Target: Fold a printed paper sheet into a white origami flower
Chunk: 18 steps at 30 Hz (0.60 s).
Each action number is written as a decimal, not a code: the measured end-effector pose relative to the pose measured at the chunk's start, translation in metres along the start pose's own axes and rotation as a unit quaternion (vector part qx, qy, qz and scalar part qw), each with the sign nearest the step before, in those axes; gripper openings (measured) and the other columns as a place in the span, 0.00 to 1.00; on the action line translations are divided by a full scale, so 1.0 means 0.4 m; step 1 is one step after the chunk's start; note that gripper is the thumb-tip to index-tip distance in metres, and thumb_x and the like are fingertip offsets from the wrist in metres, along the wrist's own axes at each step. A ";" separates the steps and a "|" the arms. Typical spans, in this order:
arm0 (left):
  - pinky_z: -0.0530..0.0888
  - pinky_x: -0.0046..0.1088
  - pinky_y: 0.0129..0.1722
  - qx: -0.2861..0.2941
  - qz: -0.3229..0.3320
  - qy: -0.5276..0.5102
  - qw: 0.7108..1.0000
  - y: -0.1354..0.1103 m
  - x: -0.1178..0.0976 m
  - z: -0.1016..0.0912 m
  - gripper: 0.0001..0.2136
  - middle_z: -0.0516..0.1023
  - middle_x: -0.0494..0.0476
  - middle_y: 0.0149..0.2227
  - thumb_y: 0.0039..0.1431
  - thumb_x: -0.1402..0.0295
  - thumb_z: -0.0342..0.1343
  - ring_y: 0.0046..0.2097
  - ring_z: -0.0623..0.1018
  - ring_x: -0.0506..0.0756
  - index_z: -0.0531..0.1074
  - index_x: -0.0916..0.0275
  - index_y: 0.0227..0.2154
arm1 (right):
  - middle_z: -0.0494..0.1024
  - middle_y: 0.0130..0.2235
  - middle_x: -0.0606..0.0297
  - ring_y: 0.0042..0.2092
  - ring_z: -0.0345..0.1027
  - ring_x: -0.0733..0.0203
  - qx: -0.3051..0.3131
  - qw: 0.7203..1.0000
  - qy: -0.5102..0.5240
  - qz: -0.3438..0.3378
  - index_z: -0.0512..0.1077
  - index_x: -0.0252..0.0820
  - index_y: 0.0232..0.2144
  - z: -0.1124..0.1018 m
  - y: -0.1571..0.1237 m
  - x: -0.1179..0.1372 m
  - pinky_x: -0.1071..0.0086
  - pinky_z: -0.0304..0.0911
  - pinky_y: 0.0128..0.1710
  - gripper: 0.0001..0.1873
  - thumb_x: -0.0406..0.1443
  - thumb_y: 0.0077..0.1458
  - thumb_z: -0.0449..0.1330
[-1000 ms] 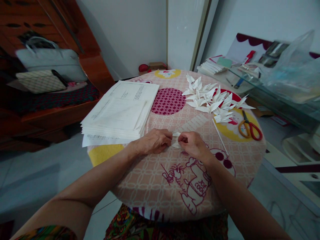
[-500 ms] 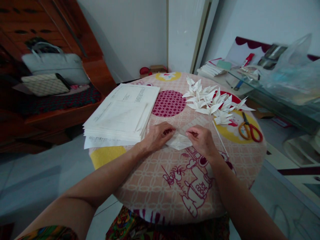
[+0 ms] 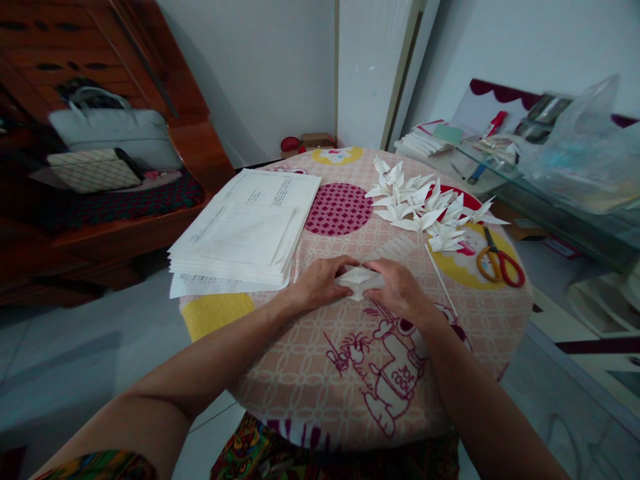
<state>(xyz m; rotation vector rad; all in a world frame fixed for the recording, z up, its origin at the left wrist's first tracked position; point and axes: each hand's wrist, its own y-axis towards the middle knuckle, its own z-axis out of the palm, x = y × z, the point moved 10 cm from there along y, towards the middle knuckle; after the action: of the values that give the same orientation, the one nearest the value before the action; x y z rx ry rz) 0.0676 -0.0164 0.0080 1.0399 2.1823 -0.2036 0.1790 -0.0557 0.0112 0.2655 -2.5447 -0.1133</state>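
Observation:
Between my two hands, on the cloth-covered round table (image 3: pixel 300 360), is a small piece of folded white paper (image 3: pixel 359 281) with creased, pointed flaps. My left hand (image 3: pixel 323 283) grips its left side, fingers curled over the far edge and thumb at the near edge. From the other side my right hand (image 3: pixel 399 287) holds it the same way. Just beyond my right hand lies a pale strip with faint lines (image 3: pixel 397 247). Several folded white paper pieces with pointed tips (image 3: pixel 417 200) lie heaped at the far right of the table.
A stack of printed paper sheets (image 3: pixel 240 230) lies on the table's left. Scissors (image 3: pixel 499 260) with orange and red handles rest near the right edge, and a thin white stick (image 3: pixel 441 280) lies closer in. Beyond stands a glass shelf (image 3: pixel 550 213) with a plastic bag (image 3: pixel 585 153).
The paper was spread wider with its far flap lifted in my fingertips; now it is a smaller, flatter shape. My hands have shifted from pinching its far part to holding both sides.

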 end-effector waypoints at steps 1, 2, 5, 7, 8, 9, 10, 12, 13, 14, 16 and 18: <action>0.70 0.26 0.34 0.005 -0.004 -0.021 1.000 0.000 0.001 0.000 0.22 0.79 0.51 0.33 0.49 0.72 0.62 0.33 0.77 0.52 0.74 0.63 0.50 | 0.80 0.42 0.57 0.43 0.72 0.54 0.006 1.000 0.005 0.016 0.76 0.37 0.46 -0.002 -0.001 -0.006 0.65 0.63 0.44 0.21 0.31 0.46 0.67; 0.69 0.25 0.33 0.013 -0.008 -0.042 0.999 0.001 0.003 0.001 0.20 0.79 0.51 0.32 0.48 0.73 0.61 0.33 0.76 0.51 0.76 0.63 0.47 | 0.80 0.37 0.60 0.39 0.72 0.56 0.016 0.999 0.012 0.034 0.78 0.37 0.41 -0.002 -0.002 -0.013 0.67 0.63 0.39 0.16 0.32 0.46 0.66; 0.68 0.24 0.31 0.053 -0.020 -0.103 0.993 0.001 0.014 0.014 0.11 0.79 0.51 0.30 0.49 0.71 0.60 0.32 0.76 0.52 0.80 0.66 0.37 | 0.71 0.22 0.70 0.27 0.64 0.64 0.053 0.993 0.069 0.085 0.76 0.37 0.26 0.004 -0.008 -0.035 0.72 0.54 0.27 0.05 0.35 0.46 0.65; 0.68 0.23 0.31 0.085 -0.022 -0.146 0.985 0.000 0.017 0.022 0.11 0.79 0.52 0.30 0.50 0.69 0.61 0.31 0.75 0.51 0.80 0.67 0.36 | 0.66 0.19 0.73 0.24 0.58 0.67 0.070 0.983 0.133 0.109 0.74 0.37 0.22 0.010 -0.013 -0.044 0.73 0.49 0.23 0.08 0.37 0.46 0.64; 0.68 0.23 0.30 0.099 -0.021 -0.167 0.981 -0.001 0.017 0.025 0.12 0.79 0.52 0.30 0.50 0.66 0.62 0.31 0.74 0.51 0.81 0.68 0.37 | 0.64 0.19 0.73 0.23 0.57 0.68 0.076 0.977 0.160 0.117 0.74 0.36 0.22 0.013 -0.015 -0.046 0.73 0.47 0.22 0.09 0.38 0.46 0.64; 0.67 0.22 0.29 0.110 -0.020 -0.187 0.976 -0.003 0.015 0.026 0.14 0.79 0.52 0.29 0.50 0.64 0.63 0.30 0.73 0.50 0.80 0.68 0.37 | 0.64 0.19 0.73 0.23 0.55 0.68 0.080 0.973 0.180 0.122 0.74 0.36 0.22 0.015 -0.016 -0.046 0.73 0.46 0.22 0.10 0.39 0.45 0.64; 0.66 0.22 0.28 0.117 -0.020 -0.204 0.972 -0.004 0.014 0.026 0.16 0.78 0.52 0.28 0.51 0.61 0.64 0.29 0.72 0.50 0.80 0.69 0.38 | 0.64 0.19 0.74 0.23 0.55 0.69 0.083 0.970 0.193 0.123 0.74 0.36 0.22 0.017 -0.016 -0.045 0.73 0.46 0.21 0.10 0.39 0.45 0.64; 0.63 0.21 0.24 0.120 -0.022 -0.225 0.967 -0.004 0.013 0.025 0.19 0.74 0.51 0.25 0.53 0.56 0.62 0.26 0.69 0.48 0.80 0.70 0.36 | 0.63 0.19 0.74 0.23 0.54 0.69 0.083 0.969 0.203 0.118 0.74 0.36 0.22 0.018 -0.015 -0.041 0.74 0.46 0.21 0.10 0.39 0.44 0.64; 0.60 0.21 0.23 0.117 -0.023 -0.230 0.966 -0.004 0.013 0.024 0.19 0.72 0.50 0.23 0.55 0.55 0.61 0.25 0.67 0.47 0.80 0.70 0.34 | 0.63 0.19 0.74 0.23 0.54 0.69 0.084 0.968 0.205 0.115 0.73 0.36 0.21 0.020 -0.014 -0.039 0.74 0.46 0.21 0.10 0.39 0.43 0.64; 0.58 0.21 0.22 0.113 -0.024 -0.233 0.966 -0.003 0.014 0.025 0.19 0.70 0.50 0.22 0.57 0.54 0.60 0.24 0.65 0.46 0.79 0.70 0.31 | 0.63 0.19 0.74 0.23 0.54 0.69 0.087 0.967 0.208 0.114 0.73 0.36 0.21 0.023 -0.014 -0.038 0.74 0.46 0.21 0.11 0.40 0.43 0.64; 0.56 0.21 0.21 0.111 -0.025 -0.231 0.966 -0.002 0.018 0.031 0.19 0.66 0.48 0.20 0.57 0.55 0.59 0.23 0.62 0.45 0.77 0.70 0.26 | 0.62 0.19 0.74 0.23 0.53 0.69 0.096 0.964 0.218 0.119 0.70 0.37 0.19 0.031 -0.014 -0.040 0.74 0.45 0.21 0.12 0.41 0.44 0.64; 0.55 0.21 0.20 0.110 -0.027 -0.230 0.967 -0.001 0.023 0.039 0.18 0.65 0.48 0.20 0.56 0.56 0.61 0.23 0.61 0.45 0.76 0.69 0.24 | 0.62 0.18 0.74 0.22 0.53 0.69 0.109 0.959 0.229 0.123 0.69 0.38 0.19 0.041 -0.017 -0.042 0.74 0.45 0.20 0.13 0.41 0.44 0.63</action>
<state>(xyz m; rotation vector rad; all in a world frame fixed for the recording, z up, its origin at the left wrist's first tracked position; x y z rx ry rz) 0.0715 -0.0175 -0.0099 0.9388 1.7901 -0.6570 0.1846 -0.0582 -0.0122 0.0453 -2.1026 0.2946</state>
